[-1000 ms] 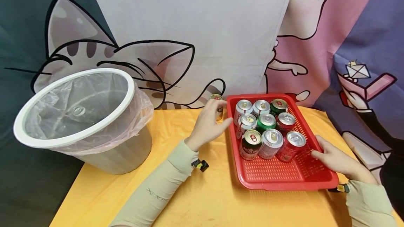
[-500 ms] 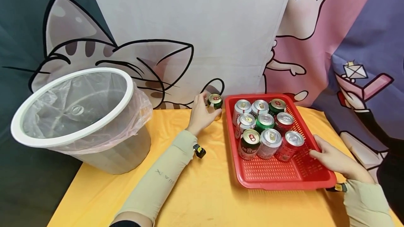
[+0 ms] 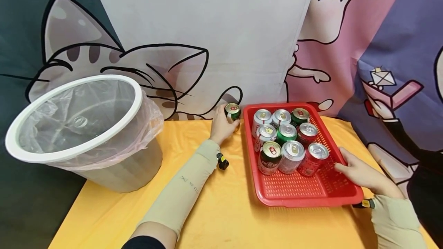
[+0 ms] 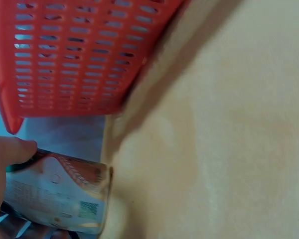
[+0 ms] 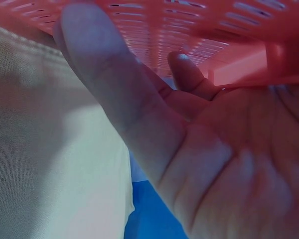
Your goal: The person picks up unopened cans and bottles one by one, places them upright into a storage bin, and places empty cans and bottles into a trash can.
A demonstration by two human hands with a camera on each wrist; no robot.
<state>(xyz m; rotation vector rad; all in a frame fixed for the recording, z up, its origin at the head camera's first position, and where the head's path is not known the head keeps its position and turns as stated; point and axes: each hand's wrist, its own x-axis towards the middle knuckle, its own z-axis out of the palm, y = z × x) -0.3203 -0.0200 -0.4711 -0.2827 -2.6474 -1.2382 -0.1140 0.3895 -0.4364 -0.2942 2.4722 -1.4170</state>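
Note:
At the back of the table, my left hand [image 3: 222, 126] grips an upright drink can [image 3: 233, 114] with a dark green top band and gold lid. In the left wrist view the thumb lies across the upper end of this can [image 4: 55, 191], whose printed base meets the tabletop. My right hand [image 3: 361, 173] holds the red plastic basket [image 3: 311, 203] by its right side, thumb over the rim. Seen from the right wrist, fingers [image 5: 97, 45] of that hand reach under the slotted bottom. Several drink cans [image 3: 271, 156] stand upright in rows inside the basket.
A grey bin [image 3: 129, 168] with a white rim and clear liner bag stands at the left. Yellow cloth [image 3: 225, 210] covers the table. Behind it hangs a printed cartoon curtain [image 3: 207, 14].
My left hand has gone from beside the basket's left rim to the lone can's left side and closed round it. The right hand keeps its hold on the basket.

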